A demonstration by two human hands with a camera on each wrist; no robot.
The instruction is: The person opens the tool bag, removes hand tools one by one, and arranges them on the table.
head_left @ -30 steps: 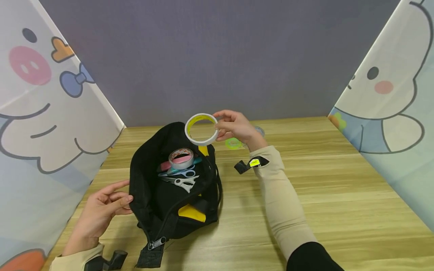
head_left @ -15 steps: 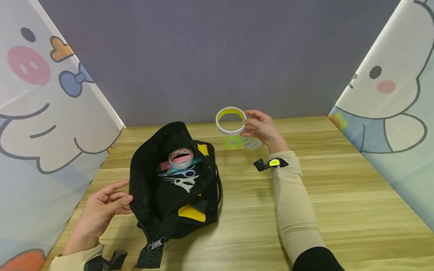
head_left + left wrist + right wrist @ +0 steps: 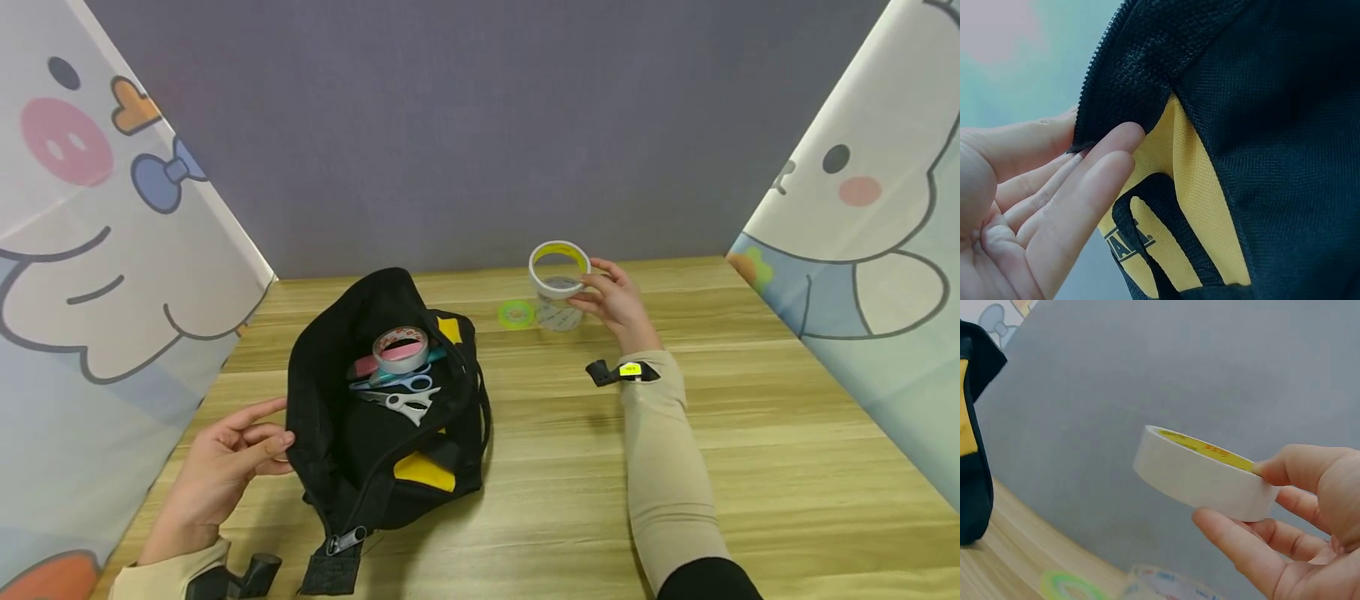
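Note:
My right hand (image 3: pixel 617 302) pinches a roll of white tape (image 3: pixel 536 268) with a yellow inner core by its right side. In the right wrist view the thumb presses inside the core of the tape roll (image 3: pixel 1200 478), with the fingers under its outer face. My left hand (image 3: pixel 228 467) pinches the zippered edge of a black and yellow tool bag (image 3: pixel 307 400), holding its mouth wide. The left wrist view shows thumb and fingers on either side of that bag edge (image 3: pixel 1122 94). Inside the bag lie another tape roll (image 3: pixel 390 362), blue-handled scissors (image 3: pixel 417 384) and grey-handled scissors (image 3: pixel 408 406).
A clear tape roll (image 3: pixel 558 317) and a small green tape roll (image 3: pixel 516 314) sit on the wooden table (image 3: pixel 555 450) near the grey back wall (image 3: pixel 480 133). Cartoon-printed panels (image 3: pixel 75 208) stand at both sides. The bag's zipper pull (image 3: pixel 347 539) hangs toward the front.
My right hand has carried the white tape roll rightward, from beside the bag's mouth to over the clear tape roll. The left hand and the bag have stayed put.

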